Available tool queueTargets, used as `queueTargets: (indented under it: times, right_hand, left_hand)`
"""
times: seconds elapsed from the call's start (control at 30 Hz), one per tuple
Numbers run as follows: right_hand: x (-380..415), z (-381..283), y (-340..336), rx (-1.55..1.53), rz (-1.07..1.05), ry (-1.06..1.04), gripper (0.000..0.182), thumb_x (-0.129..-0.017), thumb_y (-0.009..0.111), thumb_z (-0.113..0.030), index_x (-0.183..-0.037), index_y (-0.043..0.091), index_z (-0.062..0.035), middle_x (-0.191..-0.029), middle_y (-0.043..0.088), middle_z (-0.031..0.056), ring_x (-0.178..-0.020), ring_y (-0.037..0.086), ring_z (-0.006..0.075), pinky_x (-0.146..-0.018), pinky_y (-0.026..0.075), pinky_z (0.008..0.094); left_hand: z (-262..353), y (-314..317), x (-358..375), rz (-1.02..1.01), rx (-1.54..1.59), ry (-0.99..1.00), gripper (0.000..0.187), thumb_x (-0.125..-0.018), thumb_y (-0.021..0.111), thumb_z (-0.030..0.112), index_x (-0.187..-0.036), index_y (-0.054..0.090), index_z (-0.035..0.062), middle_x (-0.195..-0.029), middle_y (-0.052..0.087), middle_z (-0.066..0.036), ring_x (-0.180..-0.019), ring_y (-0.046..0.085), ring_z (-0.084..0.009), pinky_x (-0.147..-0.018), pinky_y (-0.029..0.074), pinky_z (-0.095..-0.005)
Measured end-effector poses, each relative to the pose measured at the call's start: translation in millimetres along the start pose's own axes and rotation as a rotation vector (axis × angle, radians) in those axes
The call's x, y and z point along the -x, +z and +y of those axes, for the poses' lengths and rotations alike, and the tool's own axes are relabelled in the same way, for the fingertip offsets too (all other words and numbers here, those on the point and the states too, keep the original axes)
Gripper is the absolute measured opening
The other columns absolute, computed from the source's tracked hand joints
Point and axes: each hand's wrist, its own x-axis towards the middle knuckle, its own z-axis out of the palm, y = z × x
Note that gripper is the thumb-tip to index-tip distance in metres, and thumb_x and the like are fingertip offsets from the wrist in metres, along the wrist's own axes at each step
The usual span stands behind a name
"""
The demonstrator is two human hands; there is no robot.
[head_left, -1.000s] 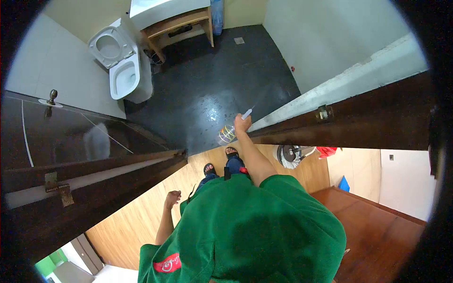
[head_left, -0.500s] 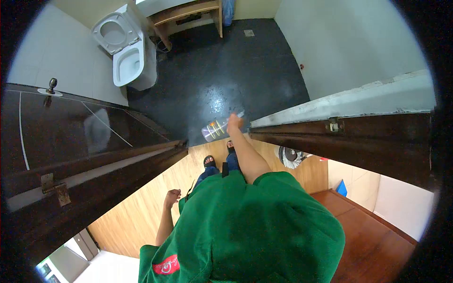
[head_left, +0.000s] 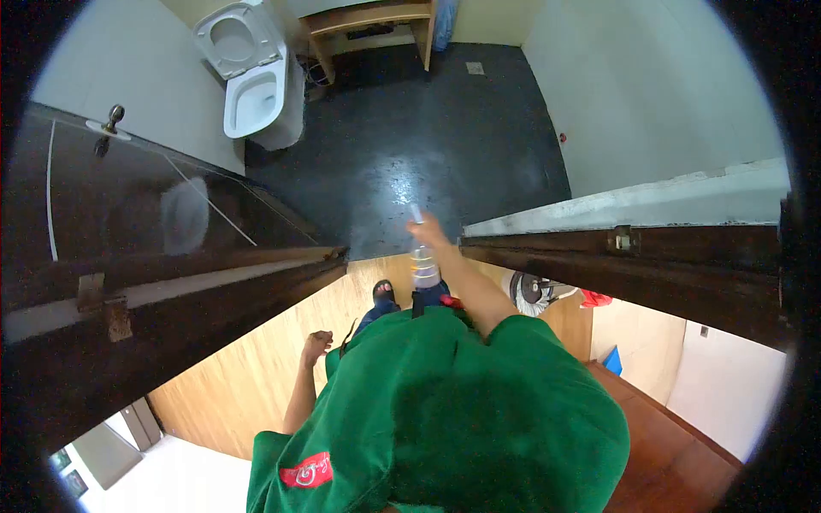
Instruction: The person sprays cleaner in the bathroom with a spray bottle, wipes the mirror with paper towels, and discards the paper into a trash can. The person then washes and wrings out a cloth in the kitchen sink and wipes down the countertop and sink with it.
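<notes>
A clear plastic bottle (head_left: 425,267) with pale bands hangs from my right hand (head_left: 430,231), whose fingers are wrapped round its neck. A whitish tip sticks out past the fingers toward the dark floor (head_left: 359,188). The bottle's body points back toward my legs, above the threshold. Down at my left side, my left hand (head_left: 317,344) is loosely curled, and nothing shows in it. My feet in dark sandals (head_left: 383,291) stand on the wood-look floor (head_left: 256,368).
A white toilet (head_left: 256,103) with its lid raised stands at the far left. Beside it is a wooden shelf unit (head_left: 368,19). A dark door (head_left: 154,197) with a knob opens on the left; the door frame (head_left: 547,248) runs along the right. A fan (head_left: 530,292) sits behind me.
My right hand has turned the bottle from slanting leftward to pointing back toward me. My left hand stays by my side. The view has shifted slightly.
</notes>
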Motion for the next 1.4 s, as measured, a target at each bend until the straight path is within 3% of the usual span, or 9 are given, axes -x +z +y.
queueTargets:
  times: [0.1,0.17,0.37,0.63,0.83,0.97,1.07,1.2,1.4]
  right_hand:
    - [-1,16,-53,0.233,-0.108,0.081,0.030,-0.066,0.060,-0.024,-0.083,0.063,0.0003,-0.088,0.062,0.0241,-0.084,0.062,0.0370,-0.073,0.048,0.0422]
    - [-4,49,-70,0.400,-0.029,-0.125,0.031,-0.066,0.059,-0.024,-0.084,0.063,0.0003,-0.088,0.062,0.0249,-0.084,0.061,0.0378,-0.075,0.048,0.0430]
    - [28,44,-104,0.364,-0.184,-0.107,0.030,-0.067,0.056,-0.023,-0.084,0.063,0.0011,-0.079,0.064,0.0225,-0.079,0.062,0.0374,-0.075,0.049,0.0429]
    - [66,25,-107,0.344,-0.179,-0.295,0.029,-0.068,0.057,-0.024,-0.080,0.062,0.0016,-0.080,0.064,0.0208,-0.077,0.062,0.0350,-0.068,0.048,0.0412]
    - [97,24,-119,0.139,-0.195,-0.029,0.023,-0.070,0.060,-0.020,-0.081,0.059,0.0003,-0.071,0.061,0.0117,-0.067,0.060,0.0225,-0.065,0.047,0.0349]
    - [120,36,-112,-0.103,-0.042,-0.267,0.032,-0.071,0.068,-0.021,-0.094,0.057,-0.0013,-0.084,0.062,0.0087,-0.079,0.061,0.0217,-0.074,0.048,0.0321]
    - [146,23,-105,0.011,0.049,-0.400,0.033,-0.074,0.067,-0.023,-0.097,0.056,-0.0010,-0.087,0.063,0.0103,-0.083,0.061,0.0243,-0.077,0.047,0.0337]
    - [161,15,-77,-0.067,0.180,-0.397,0.044,-0.074,0.070,-0.030,-0.101,0.054,0.0000,-0.094,0.061,0.0145,-0.091,0.060,0.0284,-0.080,0.046,0.0366]
    - [187,-4,-34,-0.014,0.311,-0.663,0.069,-0.072,0.073,-0.030,-0.119,0.036,0.0031,-0.115,0.041,0.0197,-0.108,0.045,0.0306,-0.091,0.038,0.0378]
  left_hand:
    - [-26,-4,-23,-0.027,0.017,0.055,0.035,-0.082,0.060,0.037,-0.087,0.064,0.0024,-0.074,0.063,-0.006,-0.060,0.056,-0.0125,-0.050,0.045,-0.0267]
    - [-30,-4,-25,-0.001,0.001,0.102,0.035,-0.082,0.060,0.037,-0.079,0.064,0.0020,-0.069,0.062,-0.006,-0.057,0.054,-0.0125,-0.051,0.044,-0.0281]
    - [-54,-13,-61,-0.051,-0.378,0.474,0.036,-0.082,0.058,0.033,-0.069,0.062,0.0002,-0.061,0.059,-0.005,-0.056,0.052,-0.0135,-0.054,0.043,-0.0297]
    - [-26,-27,-60,-0.089,-0.087,0.128,0.029,-0.081,0.056,0.031,-0.079,0.062,0.0028,-0.070,0.061,-0.004,-0.059,0.057,-0.0127,-0.048,0.047,-0.0285]
    - [-44,-35,-74,-0.163,-0.196,0.042,0.019,-0.084,0.056,0.027,-0.081,0.062,0.0091,-0.070,0.061,-0.002,-0.055,0.055,-0.0115,-0.047,0.045,-0.0265]
    - [-47,-40,-72,-0.221,-0.355,0.003,0.030,-0.085,0.052,0.032,-0.089,0.057,0.0024,-0.076,0.060,-0.011,-0.065,0.059,-0.0276,-0.058,0.047,-0.0427]
    - [-65,-25,-131,-0.139,-0.859,0.825,0.034,-0.083,0.055,0.033,-0.091,0.056,0.0002,-0.079,0.061,-0.018,-0.070,0.060,-0.0348,-0.066,0.047,-0.0439]
    - [75,52,-27,-0.088,-0.328,0.959,0.041,-0.080,0.063,0.031,-0.104,0.054,-0.0001,-0.099,0.061,-0.020,-0.094,0.060,-0.0319,-0.080,0.047,-0.0394]
    - [196,131,65,-0.233,-0.326,1.359,0.086,-0.070,0.074,0.028,-0.134,0.021,0.0045,-0.128,0.043,-0.021,-0.119,0.044,-0.0328,-0.098,0.037,-0.0409]
